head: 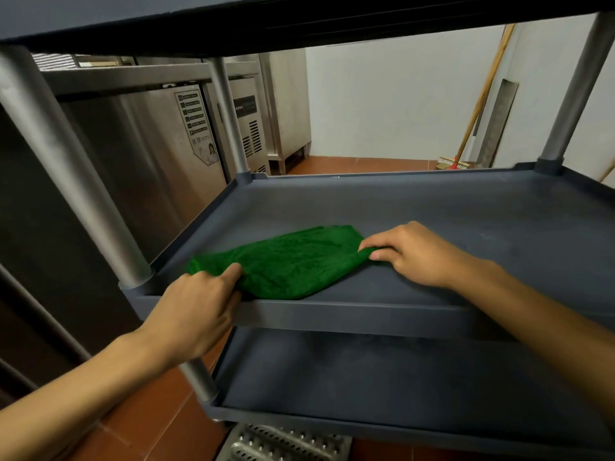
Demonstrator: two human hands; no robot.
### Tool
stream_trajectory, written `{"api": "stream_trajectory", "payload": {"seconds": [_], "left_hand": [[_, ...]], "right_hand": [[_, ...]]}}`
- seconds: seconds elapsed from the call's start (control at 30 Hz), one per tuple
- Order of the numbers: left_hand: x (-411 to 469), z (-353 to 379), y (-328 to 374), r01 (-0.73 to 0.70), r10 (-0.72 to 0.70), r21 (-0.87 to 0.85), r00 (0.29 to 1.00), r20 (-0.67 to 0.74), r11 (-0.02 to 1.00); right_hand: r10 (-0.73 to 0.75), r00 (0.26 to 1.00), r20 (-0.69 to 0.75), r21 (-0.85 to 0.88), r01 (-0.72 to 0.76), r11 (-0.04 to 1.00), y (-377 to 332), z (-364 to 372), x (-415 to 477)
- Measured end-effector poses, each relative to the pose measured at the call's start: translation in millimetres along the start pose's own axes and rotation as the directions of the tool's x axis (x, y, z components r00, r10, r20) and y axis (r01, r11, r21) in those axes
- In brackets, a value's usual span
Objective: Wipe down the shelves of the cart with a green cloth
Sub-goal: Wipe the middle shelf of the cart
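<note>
My left hand [196, 311] was closed on the near left corner of the green cloth [286, 261], with the fingers pinching the fabric just above the front rim of the shelf. My right hand [412, 252] pinched the opposite corner of the cloth between thumb and fingers, a little right of the centre of the frame. The one cloth lay folded and stretched between my two hands on the left half of the middle shelf [466, 221] of the cart.

The cart showed three dark grey shelves: the top shelf [233, 18] along the upper edge of the frame, the middle one in the centre, and the bottom shelf [382, 387] in the lower right. I could count three grey posts [66, 161] joining them.

Behind the cart, in the upper left, stood steel cabinets [149, 144]. In the upper right one broom [479, 104] leaned on the white wall [382, 101]. A metal floor grate [283, 444] lay at the bottom edge.
</note>
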State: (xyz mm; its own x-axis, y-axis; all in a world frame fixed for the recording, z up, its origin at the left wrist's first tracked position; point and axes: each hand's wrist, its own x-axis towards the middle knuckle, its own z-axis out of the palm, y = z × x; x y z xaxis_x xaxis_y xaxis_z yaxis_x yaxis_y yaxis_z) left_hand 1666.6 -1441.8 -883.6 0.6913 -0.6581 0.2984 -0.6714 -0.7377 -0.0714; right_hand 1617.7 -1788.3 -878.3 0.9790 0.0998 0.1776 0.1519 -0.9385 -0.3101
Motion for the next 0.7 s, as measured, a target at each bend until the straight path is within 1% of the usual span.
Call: {"api": "stream_trajectory", "payload": {"seconds": [0.3, 0.47, 0.6, 0.7], "left_hand": [[14, 11, 48, -0.164, 0.162, -0.052, 0.986, -0.038, 0.985], [27, 15, 72, -0.221, 0.218, -0.087, 0.975, -0.040, 0.971], [42, 13, 86, -0.296, 0.297, -0.139, 0.955, -0.017, 0.945], [57, 13, 98, -0.312, 0.319, -0.180, 0.948, 0.009, 0.933]], "right_hand": [[0.087, 0.996, -0.037, 0.009, -0.087, 0.996, 47, -23, -29], [0.139, 0.989, -0.057, 0.003, -0.139, 0.990, 71, -34, -46], [0.184, 0.981, -0.066, -0.010, -0.185, 0.983, 87, -45, -61], [0.205, 0.976, -0.077, -0.039, -0.209, 0.977, 98, -53, -75]]}}
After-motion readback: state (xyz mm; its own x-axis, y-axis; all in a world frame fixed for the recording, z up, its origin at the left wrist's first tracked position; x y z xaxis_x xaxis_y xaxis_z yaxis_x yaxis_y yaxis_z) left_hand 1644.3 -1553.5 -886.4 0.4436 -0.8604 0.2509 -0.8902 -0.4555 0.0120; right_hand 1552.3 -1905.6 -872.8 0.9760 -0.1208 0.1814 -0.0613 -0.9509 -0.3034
